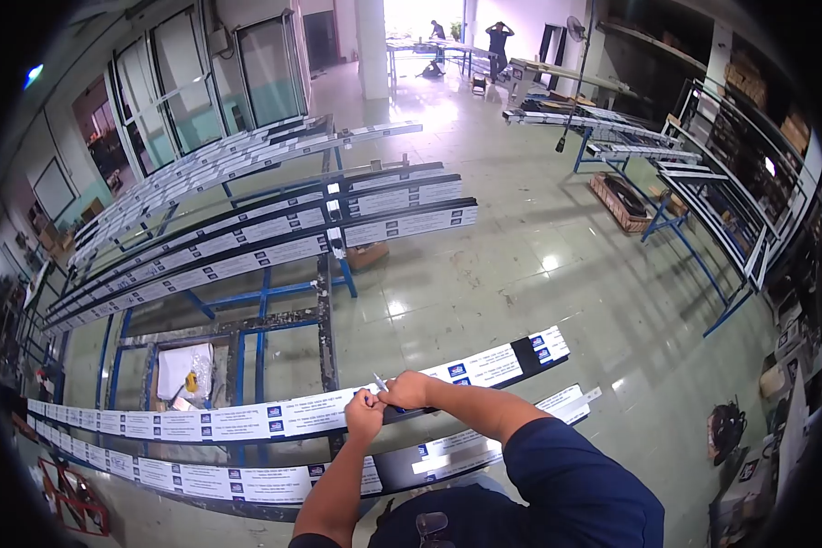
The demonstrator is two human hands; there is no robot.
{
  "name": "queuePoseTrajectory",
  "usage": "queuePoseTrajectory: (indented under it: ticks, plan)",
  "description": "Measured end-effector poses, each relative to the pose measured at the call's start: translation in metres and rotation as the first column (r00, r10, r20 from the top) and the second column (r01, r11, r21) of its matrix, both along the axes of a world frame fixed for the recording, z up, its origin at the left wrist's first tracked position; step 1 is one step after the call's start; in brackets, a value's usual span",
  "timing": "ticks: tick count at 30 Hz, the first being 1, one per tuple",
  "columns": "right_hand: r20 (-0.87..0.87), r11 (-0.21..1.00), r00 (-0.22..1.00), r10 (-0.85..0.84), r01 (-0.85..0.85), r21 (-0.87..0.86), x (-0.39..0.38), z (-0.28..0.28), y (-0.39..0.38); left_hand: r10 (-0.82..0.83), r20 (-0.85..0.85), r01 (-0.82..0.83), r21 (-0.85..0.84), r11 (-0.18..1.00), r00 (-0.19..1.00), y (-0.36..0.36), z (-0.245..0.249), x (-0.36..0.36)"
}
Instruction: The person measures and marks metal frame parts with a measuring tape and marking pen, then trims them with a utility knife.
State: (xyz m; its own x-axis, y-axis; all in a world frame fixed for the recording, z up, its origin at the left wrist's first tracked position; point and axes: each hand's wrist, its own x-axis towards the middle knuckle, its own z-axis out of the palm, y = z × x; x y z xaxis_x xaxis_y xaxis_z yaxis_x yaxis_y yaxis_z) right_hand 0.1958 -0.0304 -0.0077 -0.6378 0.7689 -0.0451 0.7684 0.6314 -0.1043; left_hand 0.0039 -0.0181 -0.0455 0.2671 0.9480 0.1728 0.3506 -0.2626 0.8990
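Observation:
Over a long bar wrapped in white printed film (292, 417), my two hands are close together. My left hand (365, 411) is closed, its fingers bent at the bar's upper edge; what it grips is too small to make out. Beside it on the right, my right hand (404, 390) is closed around a small thin pointed object (380, 382), whose light tip sticks up between the hands. A second film-wrapped bar (274, 481) lies nearer to me, with a bare dark stretch below my hands.
Stacked wrapped bars (274, 239) rest on a blue and black rack (327, 315) ahead to the left. A tray (184, 374) holds a plastic bag and a yellow item. Frames lie on stands (671, 224) at right. Two people (498, 50) are far off.

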Motion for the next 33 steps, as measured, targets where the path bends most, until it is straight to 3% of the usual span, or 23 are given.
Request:
queuePoseTrajectory:
  ticks: [3,8,14,16,17,18,20,28,33]
  plan:
    - [-0.007,0.998,0.998,-0.067,0.067,-0.006,0.000,-0.003,-0.004,0.006,-0.001,-0.006,-0.130,0.992,1.000,0.001,0.001,0.001]
    - [-0.160,0.973,0.960,-0.229,0.227,-0.031,-0.001,0.003,-0.022,-0.029,0.014,0.031,-0.138,0.990,0.999,0.004,-0.003,0.001]
    - [-0.139,0.933,0.932,-0.336,0.308,-0.187,0.010,0.027,-0.024,-0.076,0.011,0.077,-0.160,0.984,0.997,0.004,0.012,0.001]
    - [-0.114,0.943,0.949,-0.296,0.271,-0.193,0.012,0.025,-0.019,-0.154,-0.093,0.138,-0.158,0.978,0.984,0.001,0.021,0.001]
    - [-0.081,0.951,0.964,-0.254,0.233,-0.203,0.011,0.023,-0.018,-0.173,-0.211,0.178,0.006,0.984,0.962,0.001,0.020,0.001]
    - [-0.092,0.952,0.963,-0.255,0.233,-0.199,0.010,0.021,-0.017,-0.172,-0.222,0.179,0.011,0.984,0.960,-0.002,0.029,0.003]
    - [-0.055,0.951,0.964,-0.259,0.244,-0.191,0.009,0.018,-0.017,-0.165,-0.328,0.275,0.323,0.905,0.930,-0.011,0.054,0.012]
    - [-0.106,0.954,0.949,-0.297,0.291,-0.071,0.001,0.003,-0.023,-0.077,-0.325,0.175,0.285,0.943,0.943,-0.008,0.021,0.019]
    - [-0.165,0.907,0.899,-0.406,0.418,0.046,-0.008,-0.006,-0.028,0.020,-0.246,0.046,0.259,0.965,0.969,-0.011,0.017,0.024]
